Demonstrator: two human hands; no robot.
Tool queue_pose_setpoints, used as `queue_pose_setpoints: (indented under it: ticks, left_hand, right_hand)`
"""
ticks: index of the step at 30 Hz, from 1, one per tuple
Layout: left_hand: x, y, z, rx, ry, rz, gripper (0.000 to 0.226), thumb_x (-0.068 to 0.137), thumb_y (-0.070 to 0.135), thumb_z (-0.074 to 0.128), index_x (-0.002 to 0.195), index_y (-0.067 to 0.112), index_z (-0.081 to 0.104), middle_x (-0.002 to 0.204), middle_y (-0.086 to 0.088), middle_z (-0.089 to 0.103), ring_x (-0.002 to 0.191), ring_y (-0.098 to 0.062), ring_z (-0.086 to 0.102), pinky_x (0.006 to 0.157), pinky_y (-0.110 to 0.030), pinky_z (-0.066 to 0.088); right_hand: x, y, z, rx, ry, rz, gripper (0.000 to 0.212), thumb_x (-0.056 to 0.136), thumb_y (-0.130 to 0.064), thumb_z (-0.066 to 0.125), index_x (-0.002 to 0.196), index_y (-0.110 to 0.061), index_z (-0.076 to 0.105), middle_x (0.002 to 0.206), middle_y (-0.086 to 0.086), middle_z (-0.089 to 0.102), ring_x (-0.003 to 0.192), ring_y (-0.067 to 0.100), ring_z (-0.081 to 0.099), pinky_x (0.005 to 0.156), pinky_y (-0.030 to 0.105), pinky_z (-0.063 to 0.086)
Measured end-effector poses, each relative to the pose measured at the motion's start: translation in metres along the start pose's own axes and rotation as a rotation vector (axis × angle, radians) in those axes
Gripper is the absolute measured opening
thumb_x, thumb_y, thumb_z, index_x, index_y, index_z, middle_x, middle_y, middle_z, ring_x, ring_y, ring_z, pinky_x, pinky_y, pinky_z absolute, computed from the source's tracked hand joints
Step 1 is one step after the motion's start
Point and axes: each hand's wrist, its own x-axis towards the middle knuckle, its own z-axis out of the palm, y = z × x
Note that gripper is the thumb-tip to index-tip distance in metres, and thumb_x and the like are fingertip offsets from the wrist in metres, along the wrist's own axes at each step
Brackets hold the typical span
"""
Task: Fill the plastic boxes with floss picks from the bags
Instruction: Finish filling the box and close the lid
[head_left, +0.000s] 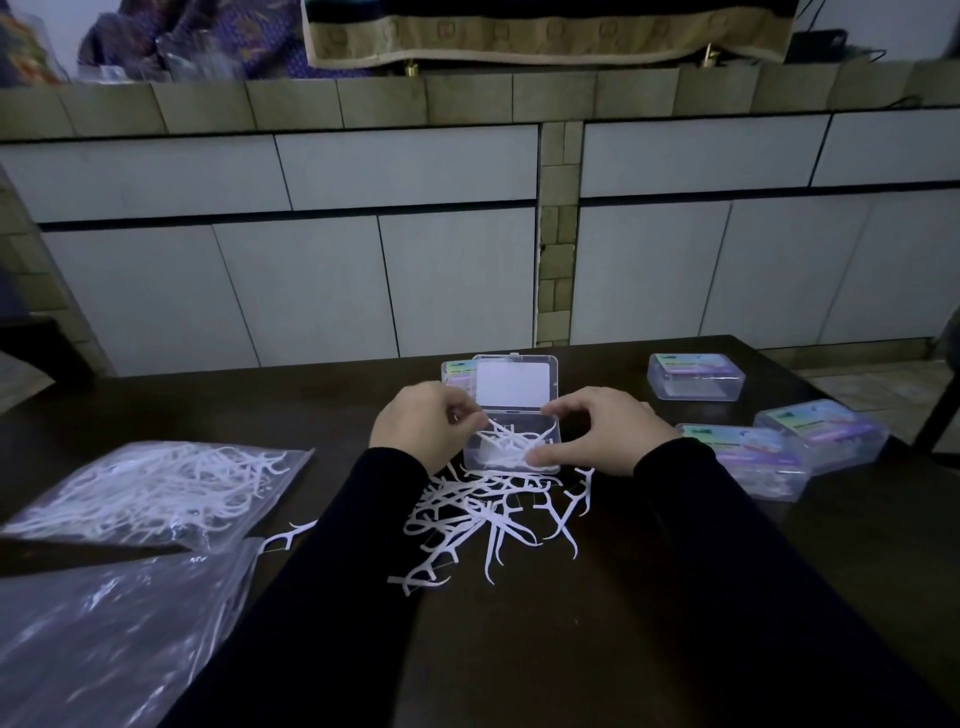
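A clear plastic box (551, 457) stands in the middle of the dark table with its lid (514, 382) raised, and some white floss picks lie inside. My left hand (421, 428) is at the box's left edge, its fingertips pinching floss picks over the opening. My right hand (605, 431) curls around the box's right side, thumb on the near rim. A loose pile of floss picks (488, 519) is scattered just in front of the box, between my arms. On the left lies a clear bag of floss picks (150, 488).
Another clear plastic bag (104, 634) lies crumpled at the near left. Three closed labelled boxes (696, 376) (753, 460) (826, 434) sit on the right of the table (597, 623). A fourth labelled box (457, 374) is behind the raised lid. White cabinets stand beyond the table.
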Motion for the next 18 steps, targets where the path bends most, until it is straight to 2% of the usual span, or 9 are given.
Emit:
queue_pose_setpoints:
  ticks: [3,5,9,12,14,18]
  left_hand:
    - [0.002,0.008,0.003,0.068,-0.014,-0.005,0.015,0.087,0.039,0.065,0.089,0.027,0.074,0.077,0.01,0.059,0.071,-0.007,0.053,0.063,-0.022,0.04]
    - [0.002,0.012,0.006,0.074,-0.04,-0.006,0.014,0.086,0.041,0.066,0.088,0.03,0.074,0.073,0.012,0.054,0.074,-0.009,0.051,0.063,-0.023,0.037]
    - [0.002,0.012,0.004,0.081,-0.049,0.024,0.016,0.089,0.038,0.062,0.091,0.027,0.074,0.084,0.005,0.062,0.083,-0.014,0.055,0.068,-0.025,0.041]
    - [0.002,0.007,-0.002,0.066,0.032,0.039,0.013,0.09,0.031,0.06,0.1,0.029,0.067,0.09,0.006,0.055,0.086,-0.014,0.052,0.072,-0.028,0.044]
    - [0.001,0.005,-0.002,0.052,0.054,0.041,0.019,0.089,0.03,0.06,0.107,0.031,0.064,0.092,0.009,0.051,0.091,-0.015,0.052,0.077,-0.03,0.046]
    - [0.001,0.009,0.003,0.135,0.004,0.049,0.015,0.091,0.03,0.058,0.095,0.026,0.072,0.1,0.003,0.058,0.098,-0.019,0.051,0.079,-0.031,0.045]
  right_hand:
    - [0.001,0.002,0.002,0.005,0.003,0.004,0.072,0.068,-0.061,0.075,0.131,-0.035,0.053,0.138,-0.01,0.051,0.131,0.017,0.041,0.112,0.049,0.028]
    - [0.002,0.002,0.002,0.014,0.004,0.004,0.073,0.067,-0.061,0.076,0.131,-0.035,0.053,0.138,-0.01,0.051,0.131,0.017,0.041,0.111,0.05,0.029]
    - [0.002,0.002,0.002,0.004,-0.002,0.0,0.073,0.068,-0.061,0.075,0.132,-0.035,0.053,0.139,-0.009,0.051,0.131,0.017,0.041,0.112,0.051,0.028]
    - [0.002,0.002,0.002,0.0,-0.002,0.004,0.073,0.068,-0.061,0.075,0.132,-0.035,0.053,0.139,-0.008,0.051,0.131,0.018,0.041,0.111,0.051,0.029]
    - [0.002,0.002,0.001,-0.001,-0.006,0.001,0.072,0.069,-0.06,0.075,0.132,-0.034,0.053,0.139,-0.008,0.051,0.131,0.017,0.042,0.112,0.052,0.029]
    - [0.002,0.002,0.001,0.002,0.002,0.001,0.071,0.068,-0.059,0.076,0.131,-0.034,0.054,0.138,-0.009,0.051,0.13,0.017,0.042,0.111,0.051,0.029]
